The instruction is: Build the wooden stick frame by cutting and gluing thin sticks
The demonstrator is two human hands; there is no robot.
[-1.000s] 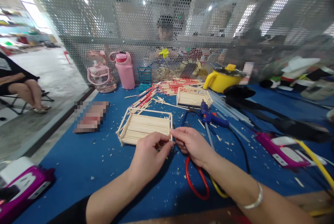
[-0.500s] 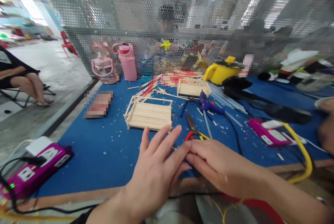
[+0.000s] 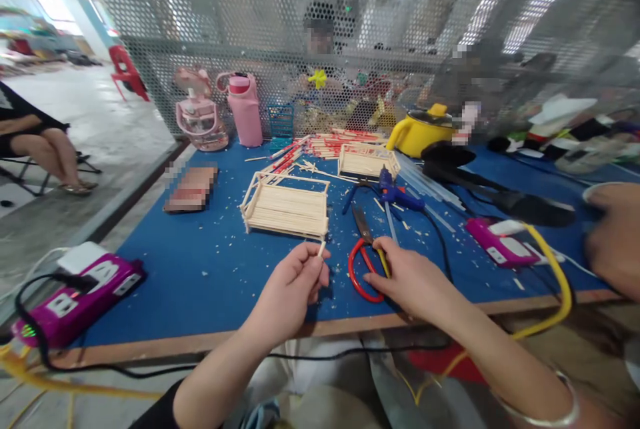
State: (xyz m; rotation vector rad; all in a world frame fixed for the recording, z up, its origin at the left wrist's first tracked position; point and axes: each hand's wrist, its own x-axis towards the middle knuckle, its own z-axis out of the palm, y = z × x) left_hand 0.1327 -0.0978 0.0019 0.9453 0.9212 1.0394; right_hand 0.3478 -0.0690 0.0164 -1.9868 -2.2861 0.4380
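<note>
Scissors [image 3: 364,227]: at the fingertips of the right hand [image 3: 413,279], to the right of the left hand's grip; blades point away from the person and a little left, so the long axis runs roughly near to far.

Red handle [image 3: 352,274]: just left of the right fingertips, its loop in the space between the two hands.

Yellow handle [image 3: 384,262]: between the right hand's forefinger and thumb, partly hidden by them.

Right hand: clearly the nearer one to the scissors; finger and thumb stand a little apart at the handles, and whether they press on them I cannot tell.

Left hand [image 3: 295,282]: fingertips pinched narrow on a short stick [image 3: 321,249].

Stick: its tip pokes up out of the left pinch, leaning slightly right; the lower part is hidden by the fingers.

Bigger tray [image 3: 287,210]: just beyond the left grip, upright on the table [image 3: 210,302], its long side running left to right.

Glue gun [image 3: 400,197]: beyond the right grip, nozzle pointing away.

Pliers [image 3: 350,199]: beyond the scissors' blades, left of the glue gun.
</note>
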